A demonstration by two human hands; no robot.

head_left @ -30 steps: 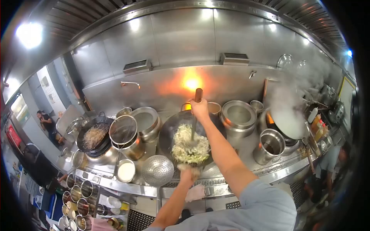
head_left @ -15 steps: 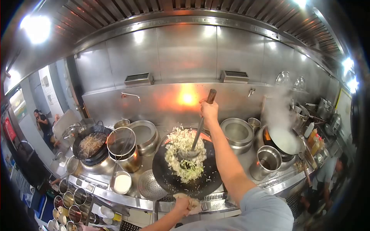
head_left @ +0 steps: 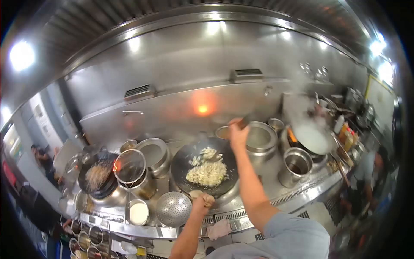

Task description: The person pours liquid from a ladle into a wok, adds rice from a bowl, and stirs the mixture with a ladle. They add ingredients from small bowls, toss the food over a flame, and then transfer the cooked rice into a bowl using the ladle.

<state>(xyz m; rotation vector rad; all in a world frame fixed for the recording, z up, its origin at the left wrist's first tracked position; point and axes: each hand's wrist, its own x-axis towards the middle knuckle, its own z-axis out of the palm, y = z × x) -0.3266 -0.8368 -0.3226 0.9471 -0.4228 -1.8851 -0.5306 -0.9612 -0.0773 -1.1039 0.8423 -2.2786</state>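
A black wok sits on the burner in front of me, tilted, with fried rice heaped in its middle. My left hand is closed on the wok's near rim, with a bit of beige cloth showing at the grip. Above the wok's right side, my right hand is wrapped round the dark handle of a ladle. Its metal head lies at the far side of the rice and is blurred. A perforated strainer lies left of my left hand.
Lidded pots flank the wok. A steaming wok and a tall steel pot stand at right. At left are another wok, a strainer over a pot and a white-filled container. A pale cloth hangs at the counter edge.
The wok has tipped and the rice has gathered from a ring into a heap. My left hand has risen to the rim; the ladle handle has swung lower. The view has shifted and tilted.
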